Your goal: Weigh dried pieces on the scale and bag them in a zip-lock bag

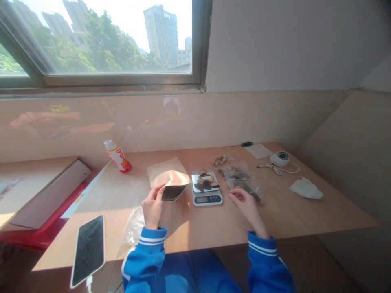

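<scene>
My left hand [152, 208] is closed on the edge of a brown paper bag [169, 174]. The bag lies tilted on the table, its dark mouth held apart and facing me. Just right of it stands a small digital kitchen scale [208, 200]; dark and pale dried slices [206, 182] are heaped on its plate. My right hand [246, 206] hovers right of the scale, thumb and fingertips pinched together; whatever is between them is too small to name. Beside that hand lie clear zip bags [242, 176] with dark pieces inside.
A clear bag of pale pieces [222, 159] lies farther back. At right are a white dome camera [279, 159] with its cable and a crumpled white tissue [306, 189]. To the left stand a bottle [117, 156] and a phone [88, 249] at the table edge. Crinkled plastic [134, 226] lies near my left wrist.
</scene>
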`<act>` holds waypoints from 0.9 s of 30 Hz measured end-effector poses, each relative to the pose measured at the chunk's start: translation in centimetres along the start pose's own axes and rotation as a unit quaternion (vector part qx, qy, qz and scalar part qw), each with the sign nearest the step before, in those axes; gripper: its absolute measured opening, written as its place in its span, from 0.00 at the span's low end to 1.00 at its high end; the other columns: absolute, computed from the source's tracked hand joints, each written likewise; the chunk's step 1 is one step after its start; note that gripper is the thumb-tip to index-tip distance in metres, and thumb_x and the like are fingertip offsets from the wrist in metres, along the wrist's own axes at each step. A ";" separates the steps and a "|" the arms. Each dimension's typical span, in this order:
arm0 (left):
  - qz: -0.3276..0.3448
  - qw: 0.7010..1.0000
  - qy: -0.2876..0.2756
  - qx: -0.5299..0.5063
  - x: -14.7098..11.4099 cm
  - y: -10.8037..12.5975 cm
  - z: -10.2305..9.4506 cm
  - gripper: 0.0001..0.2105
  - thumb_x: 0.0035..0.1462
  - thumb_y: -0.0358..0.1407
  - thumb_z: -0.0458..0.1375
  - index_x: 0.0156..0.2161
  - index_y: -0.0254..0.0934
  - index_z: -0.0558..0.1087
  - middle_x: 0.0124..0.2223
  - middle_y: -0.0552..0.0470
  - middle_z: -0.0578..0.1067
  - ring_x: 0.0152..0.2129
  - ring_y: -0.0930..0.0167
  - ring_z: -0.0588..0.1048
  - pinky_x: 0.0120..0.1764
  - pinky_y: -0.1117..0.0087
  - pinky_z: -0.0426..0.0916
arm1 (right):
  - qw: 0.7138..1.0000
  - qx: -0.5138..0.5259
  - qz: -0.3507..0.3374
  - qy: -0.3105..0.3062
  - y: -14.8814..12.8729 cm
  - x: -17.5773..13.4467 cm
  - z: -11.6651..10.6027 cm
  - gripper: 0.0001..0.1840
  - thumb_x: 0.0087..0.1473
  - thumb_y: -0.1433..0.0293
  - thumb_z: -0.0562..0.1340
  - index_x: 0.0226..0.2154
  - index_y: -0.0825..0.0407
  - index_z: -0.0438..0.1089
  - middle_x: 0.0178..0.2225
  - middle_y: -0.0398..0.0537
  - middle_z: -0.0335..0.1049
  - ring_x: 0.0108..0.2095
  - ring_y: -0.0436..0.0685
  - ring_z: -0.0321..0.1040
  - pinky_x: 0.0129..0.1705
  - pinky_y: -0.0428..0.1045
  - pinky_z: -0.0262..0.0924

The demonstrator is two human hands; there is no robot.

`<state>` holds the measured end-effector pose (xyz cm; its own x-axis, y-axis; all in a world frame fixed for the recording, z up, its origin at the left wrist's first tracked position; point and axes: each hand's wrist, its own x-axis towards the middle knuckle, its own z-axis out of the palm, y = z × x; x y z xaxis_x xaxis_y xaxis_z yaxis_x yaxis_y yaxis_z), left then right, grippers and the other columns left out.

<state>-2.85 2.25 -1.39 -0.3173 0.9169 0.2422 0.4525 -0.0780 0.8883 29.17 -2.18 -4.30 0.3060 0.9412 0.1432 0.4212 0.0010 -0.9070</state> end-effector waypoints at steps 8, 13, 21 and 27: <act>-0.011 1.000 -0.010 -0.013 -0.4 -0.1 -0.3 0.15 0.53 0.47 0.56 0.40 0.43 0.78 0.41 0.53 0.80 0.41 0.65 0.76 0.41 0.71 0.67 | 0.995 -0.072 -0.050 0.057 -1.2 5.9 4.3 0.13 0.49 0.61 0.60 0.30 0.53 0.73 0.34 0.54 0.75 0.33 0.59 0.70 0.41 0.54 0.65; -0.004 1.000 -0.009 -0.023 -0.5 -0.2 -0.8 0.15 0.54 0.47 0.56 0.40 0.42 0.78 0.41 0.51 0.80 0.39 0.65 0.77 0.40 0.70 0.69 | 0.994 -0.090 -0.042 0.041 -1.2 12.3 6.5 0.08 0.46 0.68 0.61 0.27 0.55 0.74 0.31 0.54 0.76 0.34 0.60 0.72 0.41 0.54 0.65; -0.007 0.999 0.009 -0.044 0.2 -0.1 -0.4 0.15 0.52 0.47 0.57 0.40 0.41 0.78 0.41 0.50 0.80 0.42 0.64 0.76 0.43 0.69 0.68 | 0.995 -0.054 -0.076 -0.021 -0.9 11.2 5.1 0.12 0.50 0.68 0.58 0.33 0.54 0.76 0.38 0.54 0.77 0.39 0.60 0.73 0.45 0.54 0.65; -0.012 0.999 0.013 -0.043 0.6 0.6 0.3 0.14 0.52 0.47 0.57 0.39 0.42 0.79 0.41 0.51 0.80 0.41 0.64 0.76 0.46 0.68 0.67 | 0.989 0.106 -0.085 -0.052 -6.3 2.8 5.8 0.15 0.57 0.65 0.53 0.40 0.51 0.73 0.36 0.49 0.76 0.36 0.56 0.73 0.41 0.51 0.68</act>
<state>-2.55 2.85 -0.79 -0.3500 0.9083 0.2291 0.3721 -0.0896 0.9239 22.40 2.42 -0.53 0.1515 0.9510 0.2694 0.2678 0.2229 -0.9373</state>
